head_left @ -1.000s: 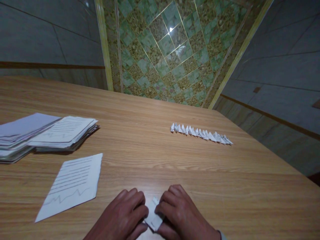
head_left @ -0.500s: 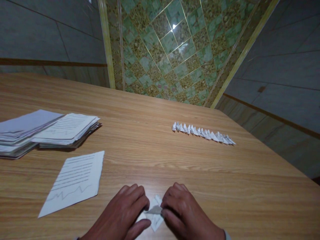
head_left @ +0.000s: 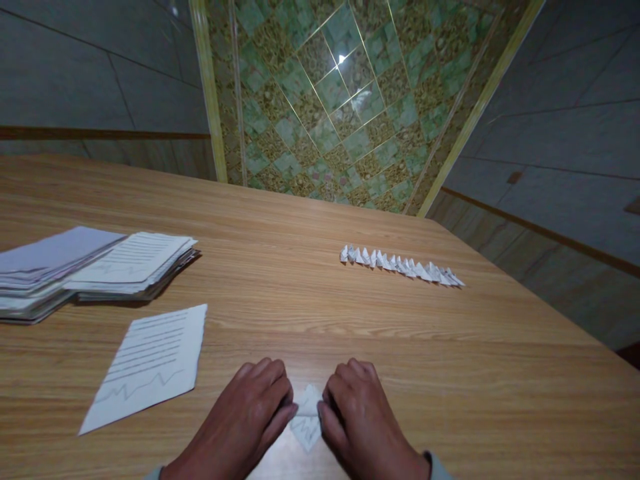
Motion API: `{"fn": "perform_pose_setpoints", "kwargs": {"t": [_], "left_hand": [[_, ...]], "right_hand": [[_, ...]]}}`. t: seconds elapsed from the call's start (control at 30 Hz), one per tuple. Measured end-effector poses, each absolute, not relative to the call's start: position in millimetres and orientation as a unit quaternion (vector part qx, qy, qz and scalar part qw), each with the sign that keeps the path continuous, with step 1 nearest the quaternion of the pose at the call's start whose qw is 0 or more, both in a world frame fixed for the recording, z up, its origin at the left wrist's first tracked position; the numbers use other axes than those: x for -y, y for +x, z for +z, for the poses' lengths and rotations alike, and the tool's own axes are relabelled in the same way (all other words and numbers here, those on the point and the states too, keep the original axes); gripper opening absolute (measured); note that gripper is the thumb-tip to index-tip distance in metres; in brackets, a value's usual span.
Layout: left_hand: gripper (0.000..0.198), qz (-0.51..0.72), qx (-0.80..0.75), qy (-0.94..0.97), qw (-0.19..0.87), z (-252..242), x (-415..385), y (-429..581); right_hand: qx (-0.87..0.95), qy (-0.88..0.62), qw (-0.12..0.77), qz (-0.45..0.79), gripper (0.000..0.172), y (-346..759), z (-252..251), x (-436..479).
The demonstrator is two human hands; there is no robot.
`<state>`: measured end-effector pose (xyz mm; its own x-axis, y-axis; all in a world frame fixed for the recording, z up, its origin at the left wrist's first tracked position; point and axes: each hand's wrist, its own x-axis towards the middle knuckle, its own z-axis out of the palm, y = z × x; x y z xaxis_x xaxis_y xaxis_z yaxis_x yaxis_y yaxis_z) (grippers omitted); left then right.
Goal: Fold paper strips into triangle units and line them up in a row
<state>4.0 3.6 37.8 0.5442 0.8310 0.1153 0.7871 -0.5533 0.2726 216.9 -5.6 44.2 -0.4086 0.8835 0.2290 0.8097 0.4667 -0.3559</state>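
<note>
so i was standing there watching, and the small folded paper (head_left: pixel 307 430) sat flat on the bench (head_left: pixel 280 287) right between the person's hands. left hand (head_left: pixel 253 407) had its fingers curled in, thumb and forefinger pinching one side edge; right hand (head_left: pixel 357 413) seemed to pinch the opposite edge the same way. my guess: practically weightless, a bit stiff along the creases, easy to crumple or tear, not that slippery. i'd have gripped it lightly at those two side corners, since the points toward and away from the person were uncovered. the hands hid the edges, so that was the main obstruction. a loose lined sheet (head_left: pixel 150 363) lay left of the left hand, not touching it, with a paper stack (head_left: pixel 135 267) beyond, and a row of little folded pieces (head_left: pixel 400 265) stood farther off to the right.
</note>
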Motion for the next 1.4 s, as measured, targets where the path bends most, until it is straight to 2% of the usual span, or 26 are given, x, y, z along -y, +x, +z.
{"fn": "perform_pose_setpoints", "kwargs": {"t": [0.23,0.53,0.63,0.73,0.87,1.0,1.2,1.4], "left_hand": [[0.009,0.116,-0.463,0.876,0.067,31.3,-4.0,7.8],[0.008,0.12,-0.449,0.884,0.056,37.6,-6.4,9.2],[0.015,0.127,-0.421,0.896,0.054,36.6,-7.2,8.8],[0.021,0.158,-0.374,0.914,0.014,29.7,-6.7,8.1],[0.018,0.174,-0.334,0.926,-0.015,21.8,-5.3,6.4],[0.021,0.177,-0.337,0.925,-0.011,18.8,-4.8,5.3],[0.014,0.238,-0.355,0.904,0.006,14.4,-5.8,4.9],[0.028,0.295,-0.345,0.89,0.051,14.0,-8.5,1.6]], "right_hand": [[0.84,-0.507,0.192,-0.007,0.016,214.5,29.2,4.3],[0.833,-0.523,0.178,-0.017,0.022,217.4,32.7,5.2],[0.834,-0.522,0.18,-0.021,0.023,220.4,31.2,5.5],[0.841,-0.505,0.188,-0.044,0.024,223.3,28.9,6.1],[0.849,-0.492,0.183,-0.065,0.025,226.2,30.1,6.9],[0.843,-0.5,0.197,-0.009,0.024,224.4,31.8,7.6],[0.808,-0.539,0.232,0.053,0.023,213.9,22.8,11.9],[0.795,-0.546,0.235,0.117,0.029,215.5,23.8,12.3]]}}
